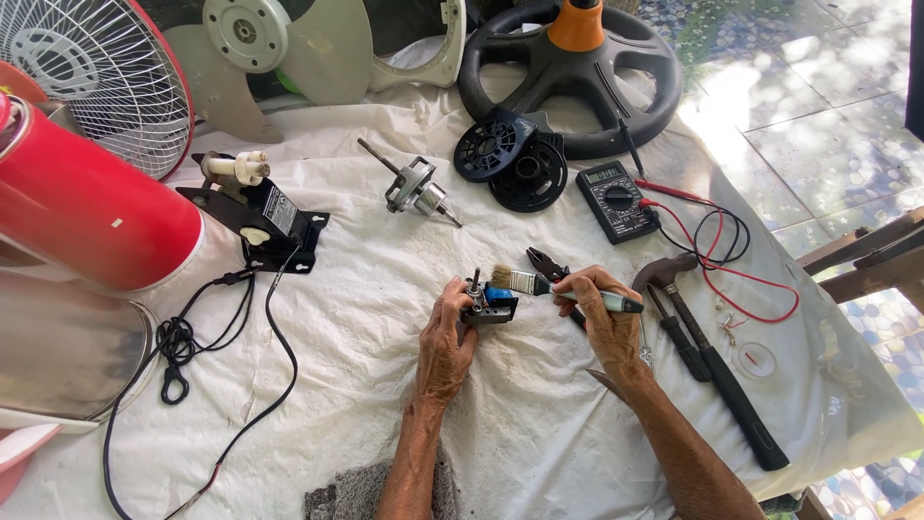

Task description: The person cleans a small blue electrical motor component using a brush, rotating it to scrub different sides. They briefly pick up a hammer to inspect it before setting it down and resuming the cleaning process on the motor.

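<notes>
Left hand (pixel 448 337) has its fingers wrapped tight around a small motor assembly (pixel 489 303), a dark metal block with a blue part and a short shaft poking up, held just above the white cloth (pixel 366 385) near the middle of the scene. Right hand (pixel 604 323) grips a paintbrush (pixel 539 284) by its pale handle, fingers closed around it, and the bristles sit right against the top of the motor assembly. Just behind the brush lie pliers (pixel 549 265) with dark handles. To the right of that hand, a hammer (pixel 707 356) lies on the cloth, head up, handle running down and right. Above it, a digital multimeter (pixel 616 200) with red and black leads (pixel 722 250) curling off to the right. Further back, two black round vented covers (pixel 510 159) overlap, and a rotor on its shaft (pixel 414 191) rests alone. Over on the left, a black bracket with a switch unit (pixel 260 217) trails a black power cord (pixel 192 347) across the cloth. A fan grille (pixel 106 67) and grey fan blades (pixel 289 48) stand at the top left, a black round base (pixel 568 77) at the top.
</notes>
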